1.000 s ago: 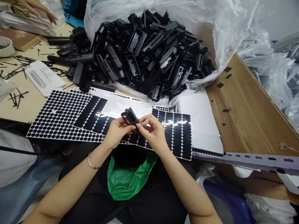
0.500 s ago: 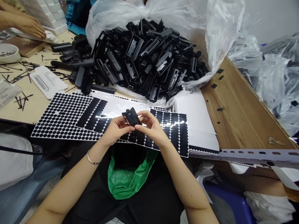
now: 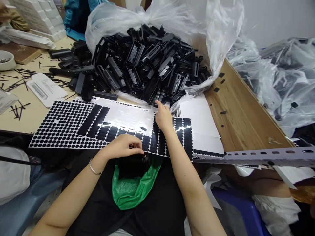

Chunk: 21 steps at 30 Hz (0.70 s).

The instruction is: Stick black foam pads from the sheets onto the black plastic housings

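My left hand (image 3: 124, 146) hovers over the front edge of the sticker sheet (image 3: 183, 137), its fingers loosely curved and thumb apart, holding nothing. Just below its fingertips, a small dark blurred piece (image 3: 145, 159) shows above the mouth of the green bag (image 3: 130, 193) on my lap. My right hand (image 3: 163, 118) is stretched forward over the sheet, index finger extended, at the near edge of the heap of black plastic housings (image 3: 147, 62). Its other fingertips are partly hidden. Black rounded stickers cover much of the sheet, with a bare white patch in its middle.
A clear plastic bag (image 3: 223, 39) surrounds the heap. White paper sheets (image 3: 201, 114) lie at right beside a wooden board (image 3: 236, 111) with a raised edge. Black pins (image 3: 18, 111), a printed card (image 3: 45, 88) and a white bowl (image 3: 7, 61) are at left.
The black housing held in both hands has left them. My left hand has lowered slightly, and my right hand has moved forward to the heap. The co-worker's hand at upper left has drawn back.
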Tool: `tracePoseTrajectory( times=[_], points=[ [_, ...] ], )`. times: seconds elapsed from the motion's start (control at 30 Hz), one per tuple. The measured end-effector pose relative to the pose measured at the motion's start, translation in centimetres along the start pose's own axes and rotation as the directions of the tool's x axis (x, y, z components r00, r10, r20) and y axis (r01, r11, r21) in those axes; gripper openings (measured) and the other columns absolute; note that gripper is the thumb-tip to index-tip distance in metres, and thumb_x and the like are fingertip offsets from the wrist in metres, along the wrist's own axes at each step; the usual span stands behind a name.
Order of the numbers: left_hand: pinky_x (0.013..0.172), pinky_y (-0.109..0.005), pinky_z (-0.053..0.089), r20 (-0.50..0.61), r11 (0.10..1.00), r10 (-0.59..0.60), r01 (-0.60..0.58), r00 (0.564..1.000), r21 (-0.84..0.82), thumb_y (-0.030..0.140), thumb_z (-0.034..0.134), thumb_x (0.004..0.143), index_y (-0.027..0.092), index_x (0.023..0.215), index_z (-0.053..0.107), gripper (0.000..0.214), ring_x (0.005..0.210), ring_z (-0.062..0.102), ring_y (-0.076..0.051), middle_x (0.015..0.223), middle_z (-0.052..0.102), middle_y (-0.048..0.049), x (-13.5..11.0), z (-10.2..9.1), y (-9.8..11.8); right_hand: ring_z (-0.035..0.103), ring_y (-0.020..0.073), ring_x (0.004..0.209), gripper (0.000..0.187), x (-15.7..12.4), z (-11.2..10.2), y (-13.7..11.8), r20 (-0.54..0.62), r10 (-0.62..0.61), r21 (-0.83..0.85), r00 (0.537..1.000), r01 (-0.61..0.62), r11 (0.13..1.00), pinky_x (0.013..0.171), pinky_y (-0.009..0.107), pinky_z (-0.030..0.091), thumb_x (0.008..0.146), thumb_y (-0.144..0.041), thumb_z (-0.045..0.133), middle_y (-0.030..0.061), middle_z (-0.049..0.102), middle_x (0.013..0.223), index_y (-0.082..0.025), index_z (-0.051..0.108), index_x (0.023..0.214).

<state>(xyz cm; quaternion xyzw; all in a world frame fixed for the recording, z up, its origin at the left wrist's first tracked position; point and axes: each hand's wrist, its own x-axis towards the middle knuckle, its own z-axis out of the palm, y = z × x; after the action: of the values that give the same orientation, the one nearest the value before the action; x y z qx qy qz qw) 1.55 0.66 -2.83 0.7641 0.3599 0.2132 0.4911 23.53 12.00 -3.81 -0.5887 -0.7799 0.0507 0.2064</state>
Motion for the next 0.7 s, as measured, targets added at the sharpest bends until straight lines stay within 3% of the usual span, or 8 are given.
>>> tracePoseTrajectory(
  times=[0.1, 0.23, 0.33, 0.4, 0.5, 0.57, 0.63, 0.7],
  points=[
    [0.066, -0.028, 0.048, -0.206, 0.991, -0.023, 0.050, 0.978, 0.127, 0.041, 0.057, 0.096, 0.020, 0.080, 0.069, 0.029, 0.070, 0.066, -0.017, 0.077, 0.072, -0.0016, 0.2, 0.1, -0.4, 0.058, 0.0337, 0.103, 0.049, 0.5, 0.1, -0.1, -0.043, 0.065, 0.051, 0.997, -0.063, 0.997, 0.090, 0.049, 0.051, 0.080, -0.001, 0.049, 0.0152, 0.070, 0.105, -0.015, 0.060, 0.126],
    [0.081, -0.034, 0.055, -0.516, 0.980, 0.118, -0.016, 0.848, 0.198, 0.038, 0.056, 0.097, 0.021, 0.112, 0.065, 0.025, 0.098, 0.069, -0.022, 0.112, 0.071, -0.0084, 0.5, 0.1, -1.1, 0.061, 0.0265, 0.090, 0.031, -0.8, -2.1, -1.3, -0.070, 0.018, 0.169, 0.997, -0.006, 0.986, 0.086, 0.044, 0.053, 0.079, -0.008, 0.061, 0.0088, 0.068, 0.093, -0.016, 0.064, 0.109],
    [0.103, -0.045, 0.051, -0.628, 0.973, 0.212, -0.104, 0.749, 0.205, 0.040, 0.067, 0.090, 0.023, 0.134, 0.055, 0.048, 0.131, 0.055, -0.028, 0.142, 0.057, -0.0145, 0.5, 0.0, -1.2, 0.062, 0.0197, 0.081, 0.027, -3.2, -4.8, -3.1, -0.075, -0.112, 0.586, 0.991, 0.135, 0.799, 0.081, 0.038, 0.055, 0.084, -0.021, 0.069, 0.0040, 0.067, 0.093, -0.021, 0.065, 0.111],
    [0.109, -0.048, 0.047, -0.607, 0.977, 0.214, -0.173, 0.765, 0.127, 0.044, 0.074, 0.085, 0.023, 0.136, 0.054, 0.059, 0.134, 0.053, -0.031, 0.144, 0.056, -0.0141, 0.4, -0.1, -1.0, 0.063, 0.0177, 0.079, 0.027, -4.7, -6.1, -4.3, 0.088, -0.272, 0.832, 0.958, 0.079, 0.548, 0.074, 0.034, 0.056, 0.082, -0.032, 0.077, 0.0026, 0.067, 0.090, -0.023, 0.069, 0.106],
    [0.095, -0.041, 0.054, -0.450, 0.970, 0.068, -0.165, 0.890, -0.180, 0.048, 0.080, 0.078, 0.020, 0.118, 0.066, 0.051, 0.105, 0.069, -0.028, 0.113, 0.073, -0.0093, 0.4, 0.0, -0.7, 0.063, 0.0169, 0.076, 0.030, -5.8, -6.2, -5.3, 0.213, -0.309, 0.935, 0.927, -0.101, 0.339, 0.071, 0.034, 0.057, 0.082, -0.042, 0.079, 0.0016, 0.067, 0.089, -0.025, 0.072, 0.106],
    [0.081, -0.036, 0.057, -0.412, 0.916, -0.120, -0.060, 0.903, -0.397, 0.053, 0.081, 0.074, 0.018, 0.108, 0.067, 0.051, 0.085, 0.071, -0.025, 0.090, 0.074, -0.0057, 0.6, 0.2, -0.7, 0.063, 0.0167, 0.075, 0.026, -5.8, -5.1, -5.2, 0.219, -0.140, 0.900, 0.966, -0.145, 0.411, 0.070, 0.034, 0.056, 0.086, -0.041, 0.074, 0.0020, 0.067, 0.093, -0.027, 0.072, 0.108],
    [0.076, -0.033, 0.056, -0.477, 0.835, -0.295, -0.020, 0.828, -0.550, 0.060, 0.079, 0.072, 0.016, 0.106, 0.065, 0.057, 0.079, 0.070, -0.023, 0.085, 0.073, -0.0048, 1.1, 0.4, -1.1, 0.061, 0.0166, 0.074, 0.018, -5.6, -3.5, -4.8, 0.193, 0.016, 0.764, 0.981, -0.161, 0.624, 0.070, 0.034, 0.054, 0.086, -0.034, 0.074, 0.0029, 0.067, 0.094, -0.025, 0.075, 0.102],
    [0.079, -0.032, 0.055, -0.533, 0.759, -0.404, -0.052, 0.744, -0.649, 0.066, 0.075, 0.074, 0.017, 0.108, 0.064, 0.061, 0.088, 0.070, -0.023, 0.094, 0.074, -0.0063, 1.4, 0.5, -1.5, 0.060, 0.0164, 0.071, 0.009, -5.6, -1.9, -4.3, 0.215, 0.061, 0.562, 0.975, -0.174, 0.809, 0.069, 0.035, 0.051, 0.083, -0.025, 0.075, 0.0038, 0.067, 0.094, -0.023, 0.077, 0.092]
  ],
)
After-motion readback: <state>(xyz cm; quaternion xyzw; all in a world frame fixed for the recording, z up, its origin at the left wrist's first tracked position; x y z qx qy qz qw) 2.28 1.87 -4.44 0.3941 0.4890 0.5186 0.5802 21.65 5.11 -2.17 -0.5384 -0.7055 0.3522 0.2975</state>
